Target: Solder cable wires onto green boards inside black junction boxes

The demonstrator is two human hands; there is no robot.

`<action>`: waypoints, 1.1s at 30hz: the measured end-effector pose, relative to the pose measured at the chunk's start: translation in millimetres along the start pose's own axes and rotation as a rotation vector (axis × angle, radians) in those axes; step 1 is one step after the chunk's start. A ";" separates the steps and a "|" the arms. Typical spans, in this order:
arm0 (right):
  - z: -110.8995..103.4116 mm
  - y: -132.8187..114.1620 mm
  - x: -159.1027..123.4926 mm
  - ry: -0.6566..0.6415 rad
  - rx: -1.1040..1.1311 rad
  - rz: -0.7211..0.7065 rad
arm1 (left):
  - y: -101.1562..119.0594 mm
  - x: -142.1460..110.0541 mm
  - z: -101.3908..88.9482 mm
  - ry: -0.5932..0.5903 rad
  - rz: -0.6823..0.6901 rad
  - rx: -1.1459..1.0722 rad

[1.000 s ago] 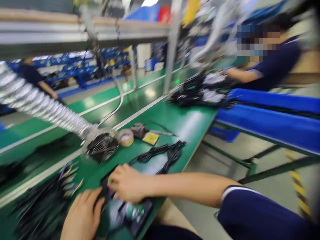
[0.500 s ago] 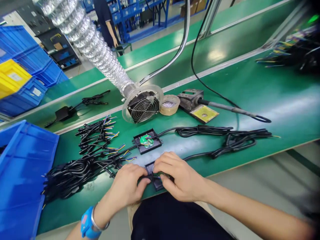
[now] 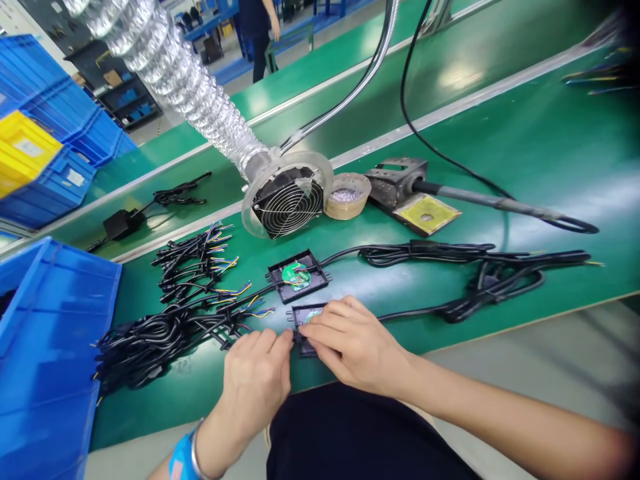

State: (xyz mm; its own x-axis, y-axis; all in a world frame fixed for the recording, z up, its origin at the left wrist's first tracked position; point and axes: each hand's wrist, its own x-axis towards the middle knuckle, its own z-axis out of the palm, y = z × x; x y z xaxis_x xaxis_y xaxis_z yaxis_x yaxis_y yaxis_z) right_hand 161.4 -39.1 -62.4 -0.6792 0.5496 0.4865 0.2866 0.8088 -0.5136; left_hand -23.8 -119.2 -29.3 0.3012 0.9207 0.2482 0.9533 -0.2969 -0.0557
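Observation:
My left hand point(image 3: 257, 370) is closed at the left end of the nearer black plastic case point(image 3: 296, 312), thumb and forefinger pinching a black cable that is mostly hidden. Over that case lies my right hand point(image 3: 353, 340), fingers bent together and gripping its left part. They cover most of the green circuit board inside. A black cable point(image 3: 410, 315) leaves the case to the right. Just beyond, a second open black case point(image 3: 320, 283) holds a round green circuit board point(image 3: 296, 275) with thin wires, and has cables at both ends.
Left of my hands lie bundled black cables point(image 3: 145, 347) and short cables with coloured wire ends point(image 3: 193, 257). A blue bin point(image 3: 45, 373) stands at far left. Behind the cases are a fume extractor fan point(image 3: 289, 203), a small tub point(image 3: 347, 195) and a soldering iron point(image 3: 475, 195) in its holder.
My left hand has turned to a more closed grip, knuckles up. My right fingers have shifted toward the case's left end, and the green board's edge shows above them. The view has shifted slightly.

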 end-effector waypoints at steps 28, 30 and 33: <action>6.5 -0.2 12.4 -0.170 -0.309 0.036 | -13.0 37.9 11.9 -0.138 0.206 0.136; 5.6 -3.5 20.3 -0.227 -0.341 0.033 | -10.1 40.5 14.1 -0.163 0.201 0.153; 4.7 -4.7 29.2 -0.259 -0.357 -0.003 | -13.2 43.2 14.5 -0.187 0.195 0.116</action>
State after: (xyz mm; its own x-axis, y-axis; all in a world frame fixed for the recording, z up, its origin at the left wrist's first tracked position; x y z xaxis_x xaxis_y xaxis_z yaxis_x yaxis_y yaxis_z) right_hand 137.1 -27.8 -49.1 -0.8143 0.5133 0.2711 0.4690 0.8570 -0.2137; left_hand -23.0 -71.8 -31.9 0.4682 0.8827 0.0404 0.8698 -0.4523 -0.1974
